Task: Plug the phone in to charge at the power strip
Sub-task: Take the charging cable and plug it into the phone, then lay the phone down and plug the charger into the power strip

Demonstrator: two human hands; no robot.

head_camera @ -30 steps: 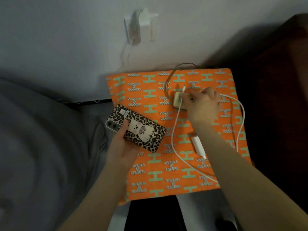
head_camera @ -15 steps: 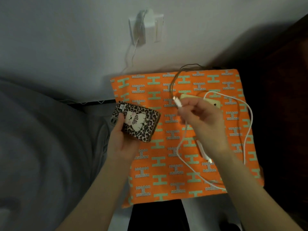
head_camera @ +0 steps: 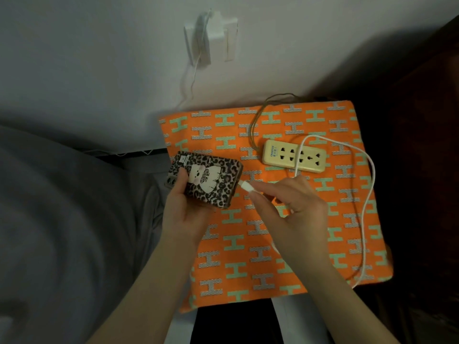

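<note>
My left hand (head_camera: 183,214) holds the phone (head_camera: 211,178), which wears a leopard-print case with a white cartoon figure, back side up. My right hand (head_camera: 293,212) pinches the small plug (head_camera: 246,186) of the white charging cable (head_camera: 367,194); the plug's tip touches the phone's right end. The cable loops over the cream power strip (head_camera: 294,156), which lies on the orange patterned cloth (head_camera: 248,256) with its sockets bare. The cable's adapter end is hidden under my right arm.
A white wall socket (head_camera: 211,38) with a plug and thin wire sits on the wall above. Grey bedding (head_camera: 62,232) fills the left. The strip's brown cord (head_camera: 258,120) runs off the cloth's far edge. Dark furniture stands at the right.
My right hand left the power strip, lifted the cable's small plug and brought it left to the phone's end. My left hand turned the phone so that end faces the plug.
</note>
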